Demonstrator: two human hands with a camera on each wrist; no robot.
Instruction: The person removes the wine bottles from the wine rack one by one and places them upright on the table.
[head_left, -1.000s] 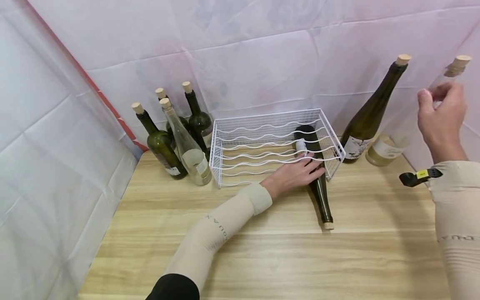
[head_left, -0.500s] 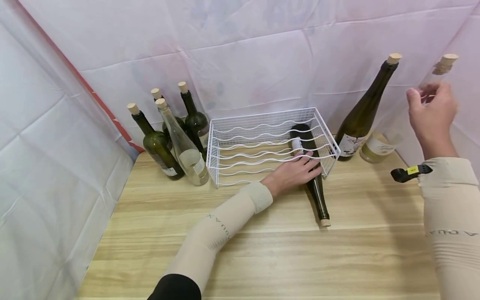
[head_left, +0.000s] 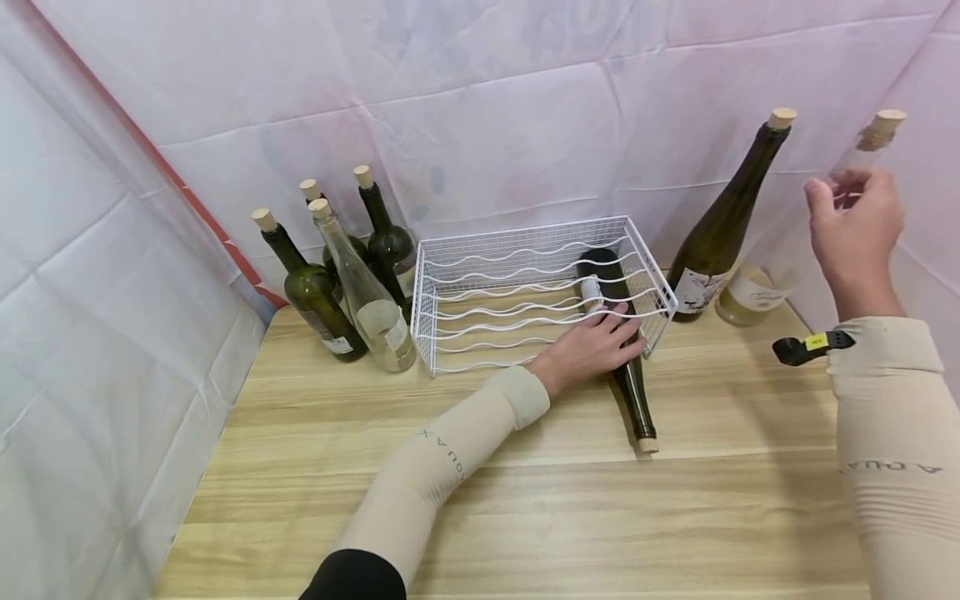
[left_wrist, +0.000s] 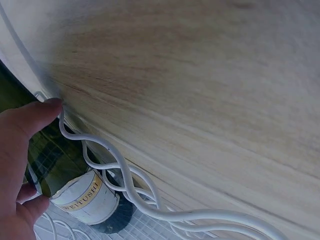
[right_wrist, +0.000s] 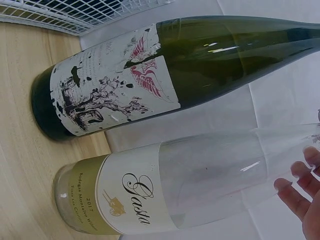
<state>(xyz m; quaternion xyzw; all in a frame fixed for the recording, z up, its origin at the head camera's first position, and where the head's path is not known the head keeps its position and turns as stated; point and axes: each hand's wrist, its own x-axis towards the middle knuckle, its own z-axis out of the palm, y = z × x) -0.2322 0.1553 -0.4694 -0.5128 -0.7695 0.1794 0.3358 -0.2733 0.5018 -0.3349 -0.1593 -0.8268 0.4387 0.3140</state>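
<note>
A dark green wine bottle (head_left: 609, 287) lies in the white wire rack (head_left: 517, 237), its corked neck out over the front edge. My left hand (head_left: 588, 350) grips that bottle's body at the rack's front bar. The left wrist view shows the thumb on one side and fingertips on the other, above a pale label (left_wrist: 90, 195). At the far right a clear wine bottle (head_left: 753, 296), corked and upright, has my right hand (head_left: 858, 233) around its neck. Fingertips (right_wrist: 300, 172) lie along the neck in the right wrist view; the palm is mostly out of that frame.
A tall green corked bottle (head_left: 720, 242) stands between the rack and the clear bottle. Left of the rack stands a group of several corked bottles, with a clear one (head_left: 367, 292) and a green one (head_left: 315, 292) in front. Cloth walls (head_left: 487, 125) enclose the wooden table (head_left: 525, 500).
The head view has shifted slightly, so everything appears a little further left. Both hands keep their places on the bottles, and the bottle in the rack lies as before.
</note>
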